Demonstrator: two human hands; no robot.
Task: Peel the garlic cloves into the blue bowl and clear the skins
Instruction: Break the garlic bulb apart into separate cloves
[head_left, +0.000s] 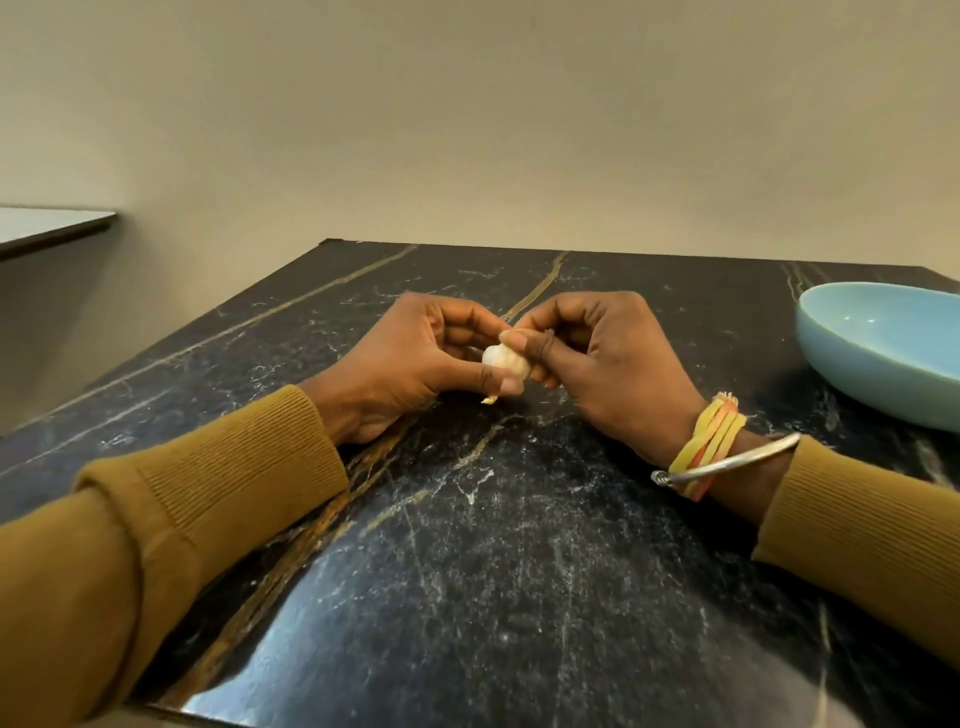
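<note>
A small whitish garlic bulb is held between both hands just above the middle of the black marble table. My left hand grips it from the left, thumb under it. My right hand pinches its top right side with thumb and fingers. A small scrap of yellowish skin shows just below the bulb, by my left thumb. The blue bowl stands at the right edge of the table, apart from both hands; what I see of its inside holds nothing.
A plain beige wall rises behind the table. A second surface juts in at the far left, lower and apart. My right wrist wears a metal bangle and braided bands.
</note>
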